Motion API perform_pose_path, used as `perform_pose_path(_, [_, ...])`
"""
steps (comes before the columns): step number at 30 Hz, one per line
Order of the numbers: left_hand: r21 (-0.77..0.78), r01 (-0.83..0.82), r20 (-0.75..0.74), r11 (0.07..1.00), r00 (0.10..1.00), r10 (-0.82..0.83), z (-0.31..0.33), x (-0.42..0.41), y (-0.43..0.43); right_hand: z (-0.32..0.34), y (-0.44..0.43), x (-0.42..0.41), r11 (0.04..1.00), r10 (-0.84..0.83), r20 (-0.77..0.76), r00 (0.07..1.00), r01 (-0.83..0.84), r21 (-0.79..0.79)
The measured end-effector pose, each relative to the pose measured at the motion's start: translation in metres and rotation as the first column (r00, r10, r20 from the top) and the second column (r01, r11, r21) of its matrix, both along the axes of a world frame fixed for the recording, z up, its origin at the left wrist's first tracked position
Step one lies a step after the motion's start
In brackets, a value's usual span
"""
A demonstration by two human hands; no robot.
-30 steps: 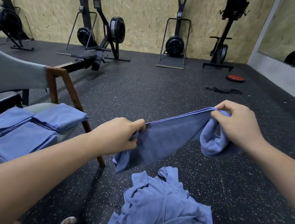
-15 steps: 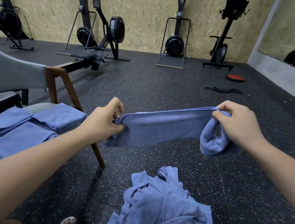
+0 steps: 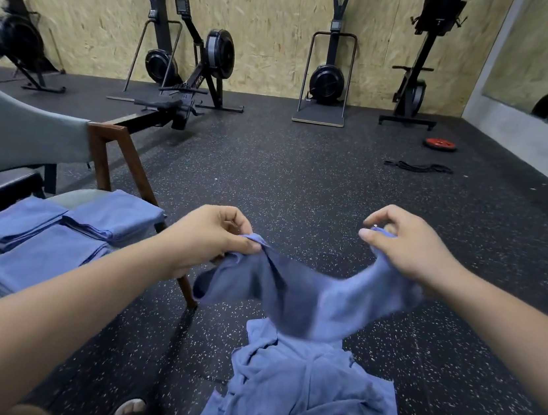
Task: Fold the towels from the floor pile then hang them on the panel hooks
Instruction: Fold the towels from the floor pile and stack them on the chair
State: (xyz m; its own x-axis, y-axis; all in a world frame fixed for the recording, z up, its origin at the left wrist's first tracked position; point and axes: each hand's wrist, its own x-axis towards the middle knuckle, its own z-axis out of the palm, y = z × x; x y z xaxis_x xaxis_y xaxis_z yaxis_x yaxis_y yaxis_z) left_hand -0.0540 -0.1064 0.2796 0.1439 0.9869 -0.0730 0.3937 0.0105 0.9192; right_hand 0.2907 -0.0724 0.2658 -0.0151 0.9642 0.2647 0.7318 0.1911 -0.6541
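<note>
A blue towel [image 3: 292,296] sags in a loose U between my two hands, above the floor. My left hand [image 3: 207,237] pinches its left end between thumb and fingers. My right hand [image 3: 406,244] pinches the right end, with the cloth draped down from under the palm. Below them a crumpled pile of blue towels [image 3: 305,394] lies on the black speckled floor. Three folded blue towels [image 3: 54,239] lie on the grey chair seat at my left. No panel hooks are in view.
A grey chair with wooden legs [image 3: 123,161] stands at the left. Rowing and ski machines [image 3: 193,69] line the wooden back wall. A red weight plate [image 3: 440,144] and a black band [image 3: 419,166] lie on the floor at the right. My foot [image 3: 130,410] shows at the bottom.
My hands have dropped lower and come closer together, so the towel, stretched flat before, now hangs slack and bunched between them.
</note>
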Motion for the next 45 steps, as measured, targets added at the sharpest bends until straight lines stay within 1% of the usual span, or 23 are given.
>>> perform_pose_path(3, [-0.091, 0.033, 0.025, 0.995, 0.999, -0.031, -0.007, 0.008, -0.004, -0.01, -0.01, -0.021, 0.993, 0.107, 0.003, 0.994, -0.107, -0.057])
perform_pose_path(5, [-0.125, 0.046, 0.003, 0.991, 0.999, -0.046, -0.008, 0.013, -0.008, -0.014, -0.02, -0.035, 0.973, 0.195, -0.063, 0.979, -0.201, -0.114])
perform_pose_path(7, [-0.152, 0.048, 0.003, 0.987, 0.999, -0.048, -0.008, 0.019, -0.011, -0.014, -0.033, -0.048, 0.936, 0.284, -0.176, 0.943, -0.312, -0.16])
perform_pose_path(11, [-0.177, 0.045, 0.06, 0.983, 0.998, -0.035, -0.003, 0.029, -0.018, -0.004, -0.051, -0.07, 0.845, 0.426, -0.33, 0.843, -0.501, -0.189])
perform_pose_path(13, [-0.179, 0.055, 0.102, 0.982, 0.994, -0.037, -0.001, 0.033, -0.021, 0.001, -0.056, -0.076, 0.808, 0.481, -0.364, 0.798, -0.564, -0.169])
perform_pose_path(15, [-0.178, 0.066, 0.15, 0.982, 0.988, -0.039, 0.001, 0.038, -0.025, 0.005, -0.06, -0.08, 0.784, 0.52, -0.364, 0.773, -0.601, -0.156])
perform_pose_path(18, [-0.179, 0.071, 0.252, 0.981, 0.967, -0.024, 0.009, 0.05, -0.031, 0.008, -0.064, -0.082, 0.777, 0.54, -0.351, 0.765, -0.614, -0.141])
perform_pose_path(21, [-0.201, 0.062, 0.406, 0.978, 0.913, 0.025, 0.014, 0.055, -0.03, 0.013, -0.065, -0.078, 0.823, 0.499, -0.33, 0.802, -0.557, -0.11])
perform_pose_path(23, [-0.16, 0.073, 0.463, 0.984, 0.886, 0.009, 0.013, 0.054, -0.029, 0.019, -0.066, -0.075, 0.841, 0.461, -0.375, 0.804, -0.531, -0.103])
perform_pose_path(25, [-0.104, 0.111, 0.446, 0.988, 0.893, -0.054, 0.011, 0.054, -0.03, 0.023, -0.066, -0.073, 0.847, 0.433, -0.427, 0.794, -0.52, -0.108])
perform_pose_path(28, [-0.043, 0.145, 0.367, 0.988, 0.923, -0.12, 0.008, 0.056, -0.033, 0.023, -0.068, -0.072, 0.851, 0.429, -0.416, 0.802, -0.513, -0.112])
perform_pose_path(33, [-0.011, 0.114, 0.342, 0.993, 0.934, -0.104, 0.01, 0.059, -0.034, 0.022, -0.068, -0.072, 0.865, 0.409, -0.412, 0.814, -0.49, -0.111])
perform_pose_path(38, [-0.057, 0.093, 0.37, 0.994, 0.927, -0.066, 0.014, 0.059, -0.034, 0.023, -0.068, -0.075, 0.864, 0.425, -0.428, 0.797, -0.499, -0.071])
perform_pose_path(42, [-0.064, 0.047, 0.349, 0.997, 0.937, -0.022, 0.01, 0.06, -0.033, 0.023, -0.069, -0.077, 0.85, 0.468, -0.391, 0.793, -0.525, -0.048])
perform_pose_path(45, [-0.027, 0.036, 0.301, 0.999, 0.953, -0.026, 0.007, 0.06, -0.034, 0.022, -0.07, -0.079, 0.846, 0.486, -0.34, 0.805, -0.531, -0.048])
